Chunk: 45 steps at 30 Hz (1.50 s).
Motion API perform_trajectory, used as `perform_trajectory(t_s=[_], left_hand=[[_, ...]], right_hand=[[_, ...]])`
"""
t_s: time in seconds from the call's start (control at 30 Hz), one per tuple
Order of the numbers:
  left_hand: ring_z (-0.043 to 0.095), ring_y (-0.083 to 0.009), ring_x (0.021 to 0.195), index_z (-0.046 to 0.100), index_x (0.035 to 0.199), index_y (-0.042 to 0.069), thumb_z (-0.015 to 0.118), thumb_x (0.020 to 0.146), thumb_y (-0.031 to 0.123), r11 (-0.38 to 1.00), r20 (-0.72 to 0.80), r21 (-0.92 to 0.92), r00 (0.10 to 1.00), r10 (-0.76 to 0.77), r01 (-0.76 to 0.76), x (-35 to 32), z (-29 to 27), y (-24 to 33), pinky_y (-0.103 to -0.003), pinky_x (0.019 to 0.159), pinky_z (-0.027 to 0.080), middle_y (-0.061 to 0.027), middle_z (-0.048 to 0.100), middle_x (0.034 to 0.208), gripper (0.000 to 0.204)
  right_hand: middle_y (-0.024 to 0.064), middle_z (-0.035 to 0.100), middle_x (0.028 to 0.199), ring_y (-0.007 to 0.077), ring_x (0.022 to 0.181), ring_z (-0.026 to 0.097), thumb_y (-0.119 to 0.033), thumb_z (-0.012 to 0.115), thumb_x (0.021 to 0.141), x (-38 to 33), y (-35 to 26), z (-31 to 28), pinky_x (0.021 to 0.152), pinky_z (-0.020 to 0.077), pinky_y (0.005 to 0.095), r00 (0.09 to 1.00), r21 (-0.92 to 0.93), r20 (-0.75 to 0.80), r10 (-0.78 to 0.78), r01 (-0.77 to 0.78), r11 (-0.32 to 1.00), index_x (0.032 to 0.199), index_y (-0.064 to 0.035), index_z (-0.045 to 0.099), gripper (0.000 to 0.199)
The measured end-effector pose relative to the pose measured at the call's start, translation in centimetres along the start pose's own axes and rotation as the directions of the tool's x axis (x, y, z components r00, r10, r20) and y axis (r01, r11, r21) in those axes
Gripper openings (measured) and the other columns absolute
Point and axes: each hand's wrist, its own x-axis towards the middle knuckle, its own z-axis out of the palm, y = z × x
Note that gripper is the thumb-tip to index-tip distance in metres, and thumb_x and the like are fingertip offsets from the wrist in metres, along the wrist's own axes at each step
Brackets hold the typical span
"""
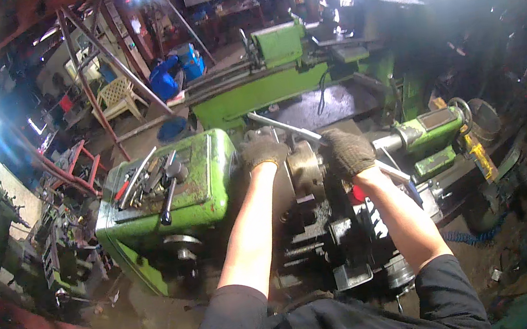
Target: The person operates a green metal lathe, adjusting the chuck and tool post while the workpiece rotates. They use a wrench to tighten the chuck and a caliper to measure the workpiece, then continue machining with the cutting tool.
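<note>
My left hand [263, 151], in a dark knitted glove, rests on top of the dark lathe chuck [283, 192], its fingers curled over the far side. Just right of it is a round, shiny metal workpiece [305, 167]. My right hand [348, 152], gloved alike, is closed around a long light-grey bar [285, 126]. The bar slants from the far left, under the glove, and comes out toward the near right. My right fingertips are partly hidden. The green tailstock [433, 127], its metal quill extended, stands to the right of that hand.
On the green headstock [212, 205] lie loose tools [151, 180], one red-handled, beside a black-knobbed lever [170, 194]. The carriage [353, 273] sits close before me. Behind stands another green lathe [281, 47]. A yellow object [480, 157] leans by the tailstock. A cream plastic chair [118, 99] is far left.
</note>
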Motion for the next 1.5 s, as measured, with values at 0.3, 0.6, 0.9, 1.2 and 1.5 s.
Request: perform_trajectory(t_s=[0.3,0.6,0.9,1.2,1.5], left_hand=[[0.044,-0.0595,0.152,0.036,0.172,0.015,0.064,0.099,0.053,0.989,-0.103,-0.127,0.993,0.057,-0.070,3.0,2.0,0.5,-0.073,0.119,0.044,-0.0271,0.035,0.174,0.087],[0.054,-0.0411,0.150,0.061,0.151,0.014,0.075,0.094,0.037,0.709,-0.234,-0.034,0.695,0.680,-0.704,15.1,6.4,-0.9,-0.066,0.123,0.040,-0.0228,0.058,0.158,0.063],[0.078,-0.0401,0.115,0.085,0.114,0.007,0.075,0.094,0.045,0.635,0.006,-0.075,0.637,0.771,-0.769,12.1,-0.9,-0.1,-0.051,0.102,0.060,-0.0232,0.081,0.119,0.044],[0.078,-0.0372,0.122,0.086,0.118,0.008,0.069,0.097,0.029,0.647,0.072,-0.005,0.645,0.760,-0.762,15.0,0.6,2.3,-0.047,0.106,0.061,-0.0190,0.082,0.126,0.034],[0.077,-0.0375,0.124,0.085,0.122,0.008,0.066,0.097,0.028,0.728,0.013,-0.079,0.729,0.684,-0.681,14.2,0.8,3.7,-0.049,0.104,0.061,-0.0194,0.080,0.131,0.038]], right_hand=[[0.0252,0.080,0.117,0.0443,0.108,0.079,-0.038,0.066,0.101,8.8,-0.5,-0.1,0.094,0.0632,0.0540,0.974,-0.270,0.207,0.098,-0.039,0.962,0.119,-0.0051,0.082,0.040],[0.0238,0.080,0.124,0.0418,0.114,0.079,-0.027,0.069,0.095,10.1,-12.7,-1.9,0.095,0.0640,0.0520,0.947,-0.448,0.223,0.232,-0.112,0.887,0.124,-0.0086,0.083,0.037],[0.0205,0.081,0.095,0.0437,0.094,0.080,-0.022,0.069,0.092,-0.8,-9.9,-8.6,0.084,0.0632,0.0537,0.957,-0.621,-0.012,0.291,-0.235,0.747,0.113,-0.0097,0.081,0.027],[0.0214,0.082,0.091,0.0396,0.089,0.082,-0.026,0.071,0.085,1.6,-8.0,-9.1,0.083,0.0637,0.0523,0.919,-0.763,0.000,0.394,-0.254,0.594,0.096,-0.0065,0.085,0.026],[0.0233,0.080,0.089,0.0434,0.084,0.081,-0.027,0.074,0.086,1.7,-2.5,-9.4,0.079,0.0641,0.0541,0.971,-0.775,-0.128,0.203,-0.226,0.590,0.096,-0.0053,0.079,0.025]])
